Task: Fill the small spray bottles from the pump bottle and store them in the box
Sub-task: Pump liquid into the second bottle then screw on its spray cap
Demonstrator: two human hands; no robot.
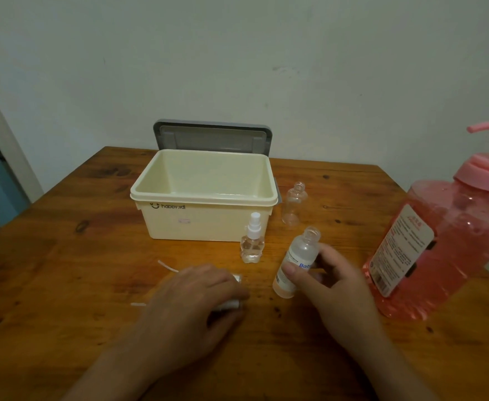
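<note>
My right hand [328, 280] grips a small labelled bottle [296, 261] with an open neck, tilted on the table. My left hand [192, 296] lies over white spray caps [33, 304] on the table, its fingers curled round one; thin white tubes stick out to its left. A bear-shaped spray bottle [252, 241] with its white sprayer on stands in front of the cream box [202, 195], which is open and shows nothing inside. An uncapped clear bottle [293, 206] stands right of the box. The big pink pump bottle [445, 235] stands at the right.
The box's grey lid [212, 137] leans against the wall behind the box. The wooden table [64, 256] ends near the pump bottle on the right. A white wall runs close behind the table.
</note>
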